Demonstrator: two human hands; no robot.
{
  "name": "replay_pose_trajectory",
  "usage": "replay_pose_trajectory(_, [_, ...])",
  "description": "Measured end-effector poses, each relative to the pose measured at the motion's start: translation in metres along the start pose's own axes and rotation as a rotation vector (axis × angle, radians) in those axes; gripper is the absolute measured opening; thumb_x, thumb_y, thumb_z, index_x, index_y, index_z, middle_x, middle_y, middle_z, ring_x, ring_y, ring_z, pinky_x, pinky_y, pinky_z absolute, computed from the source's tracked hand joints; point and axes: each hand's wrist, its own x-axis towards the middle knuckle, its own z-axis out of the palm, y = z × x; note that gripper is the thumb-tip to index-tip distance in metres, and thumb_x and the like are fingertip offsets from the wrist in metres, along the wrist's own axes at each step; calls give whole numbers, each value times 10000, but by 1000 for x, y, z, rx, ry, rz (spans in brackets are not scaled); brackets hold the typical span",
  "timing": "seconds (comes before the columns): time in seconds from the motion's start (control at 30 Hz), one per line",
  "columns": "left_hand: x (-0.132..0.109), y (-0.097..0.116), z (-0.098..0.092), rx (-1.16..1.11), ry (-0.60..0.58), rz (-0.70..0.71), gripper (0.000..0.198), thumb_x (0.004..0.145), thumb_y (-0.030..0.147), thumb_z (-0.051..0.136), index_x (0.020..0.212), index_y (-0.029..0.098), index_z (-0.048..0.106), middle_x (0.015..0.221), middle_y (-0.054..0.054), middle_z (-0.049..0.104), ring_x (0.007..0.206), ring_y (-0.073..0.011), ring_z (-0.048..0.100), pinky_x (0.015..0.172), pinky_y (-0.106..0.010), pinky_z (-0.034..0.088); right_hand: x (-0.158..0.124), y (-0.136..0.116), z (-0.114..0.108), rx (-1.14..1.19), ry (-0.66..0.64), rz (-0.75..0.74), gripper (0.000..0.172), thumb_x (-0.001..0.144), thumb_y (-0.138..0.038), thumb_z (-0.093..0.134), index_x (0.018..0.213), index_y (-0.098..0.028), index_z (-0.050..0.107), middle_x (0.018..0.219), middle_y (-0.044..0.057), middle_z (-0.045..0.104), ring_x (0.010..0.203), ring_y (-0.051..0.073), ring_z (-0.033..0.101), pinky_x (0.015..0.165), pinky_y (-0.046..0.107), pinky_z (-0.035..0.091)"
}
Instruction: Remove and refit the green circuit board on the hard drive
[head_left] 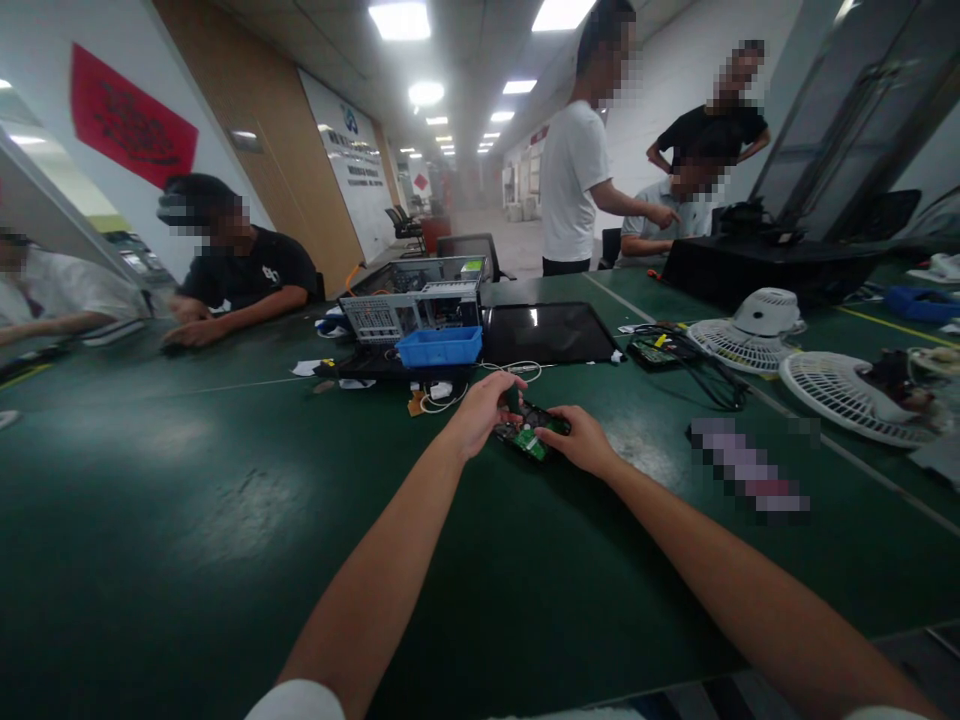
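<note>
A black casing with a green circuit board [529,440] lies on the green tabletop in front of me. My right hand [583,440] grips its right edge, thumb on top near the board. At the casing's upper left, my left hand [484,412] is closed, fingers bent around a small dark piece [513,399] that is mostly hidden. I cannot tell whether that piece is loose or part of the casing. A white cable [521,372] curls just beyond my hands.
A blue bin [440,347] stands before an open computer case [412,300]. A dark flat screen [551,333] lies behind my hands. To the right are fan parts [750,335], black cables [720,385] and a blurred-out object [750,468]. Several people are around the table.
</note>
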Motion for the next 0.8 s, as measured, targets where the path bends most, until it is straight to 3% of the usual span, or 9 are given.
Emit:
replay_pose_trajectory(0.2, [0, -1, -2, -22, 41, -33, 239, 884, 354, 566, 943, 152, 679, 840, -93, 672, 801, -213, 652, 659, -330, 582, 0, 1, 0, -6, 9, -9, 451, 842, -523, 714, 1165, -208, 694, 1121, 100, 692, 1000, 254, 651, 844, 356, 495])
replay_pose_trajectory(0.43, [4, -4, -3, -88, 73, -77, 218, 883, 355, 622, 986, 164, 606, 952, -138, 731, 880, -239, 701, 690, -352, 593, 0, 0, 0, -22, 5, 3, 464, 843, -532, 710, 1168, -201, 689, 1120, 103, 692, 1001, 257, 650, 850, 362, 497])
replay_pose_trajectory(0.8, [1, 1, -3, 87, 52, 31, 249, 853, 376, 619, 903, 161, 736, 934, -91, 648, 864, -202, 608, 613, -264, 562, 0, -1, -1, -24, -10, 14, 454, 848, -530, 702, 1169, -210, 695, 1135, 103, 689, 1001, 253, 648, 841, 356, 496])
